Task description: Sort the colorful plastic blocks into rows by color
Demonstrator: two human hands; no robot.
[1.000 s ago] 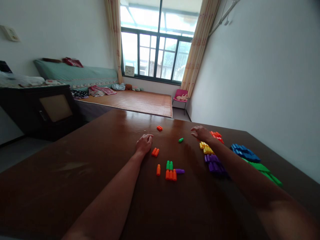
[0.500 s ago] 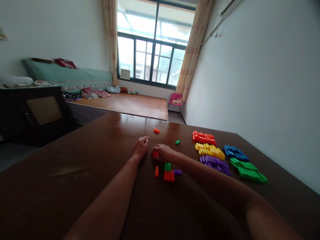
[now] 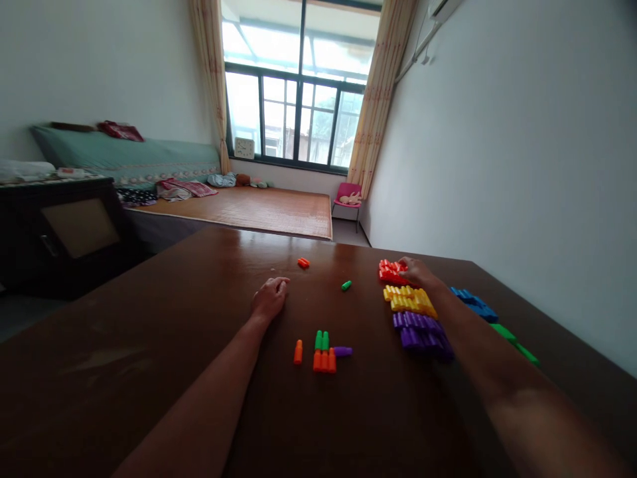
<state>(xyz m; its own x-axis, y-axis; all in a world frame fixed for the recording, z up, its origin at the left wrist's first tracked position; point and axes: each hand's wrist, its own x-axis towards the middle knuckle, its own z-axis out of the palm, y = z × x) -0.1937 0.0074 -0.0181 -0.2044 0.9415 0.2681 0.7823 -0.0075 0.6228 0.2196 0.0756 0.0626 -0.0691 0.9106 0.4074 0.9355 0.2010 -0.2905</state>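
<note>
My right hand (image 3: 414,272) is at the right end of the pile of red bullet-shaped plastic blocks (image 3: 391,271), its fingers closed on red block there. My left hand (image 3: 270,297) rests on the table with curled fingers and nothing visible in them. Nearer to me stands a small joined group of orange blocks (image 3: 324,362) topped by two green blocks (image 3: 322,340), with a purple block (image 3: 343,351) sticking out to its right. A single orange block (image 3: 298,352) is left of this group. Farther off lie a green block (image 3: 346,285) and some orange-red blocks (image 3: 303,263).
On the right of the brown table (image 3: 164,372) are piles of yellow (image 3: 411,300), purple (image 3: 423,334), blue (image 3: 475,304) and green blocks (image 3: 515,342); my right forearm partly covers some. Beyond the table are a bed (image 3: 259,206), a pink chair (image 3: 347,196) and a dark cabinet (image 3: 79,219).
My right hand has moved right and away from the table's middle, with the red block it held, to the red pile. The view has shifted slightly; my left hand stays resting.
</note>
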